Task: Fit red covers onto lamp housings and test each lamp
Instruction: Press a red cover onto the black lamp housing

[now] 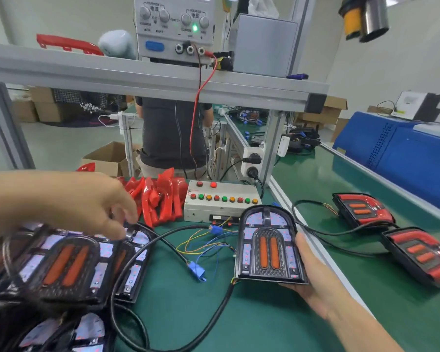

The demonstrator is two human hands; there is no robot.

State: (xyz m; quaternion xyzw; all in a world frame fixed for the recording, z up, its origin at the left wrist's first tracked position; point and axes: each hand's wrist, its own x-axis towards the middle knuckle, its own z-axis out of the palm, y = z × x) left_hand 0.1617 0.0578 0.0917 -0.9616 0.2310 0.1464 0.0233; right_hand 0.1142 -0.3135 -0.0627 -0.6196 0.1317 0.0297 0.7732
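**Bare housing in hand, cover pickup is next**

Right hand (313, 275) is cradling one uncovered lamp housing (267, 246) from its right edge and underneath, fingers wrapped around it, face up, near the front of the green bench (239, 321). Its black cable (168, 250) is trailing off left across the mat.

Left hand (87, 207) is hovering over the pile of uncovered housings (61, 265) at left, fingers loosely curled, holding nothing as far as I can tell (it's motion-blurred). It's sitting just short of the stack of red covers (160, 199), which is leaning beside the button test box (220, 201).

Two finished lamps (391, 232) with red covers on are lying well apart to the right.

My take on doing this step well:
- Be taking one cover only; they're nested tight, so peel from the end.
- Be keeping the housing level and gripped by the edges, off the LED board.
- Be matching the cover's arch to the housing's rounded top before pressing.
- Be minding the loose blue connector (197, 270) and thin wires (208, 240); snag risk.
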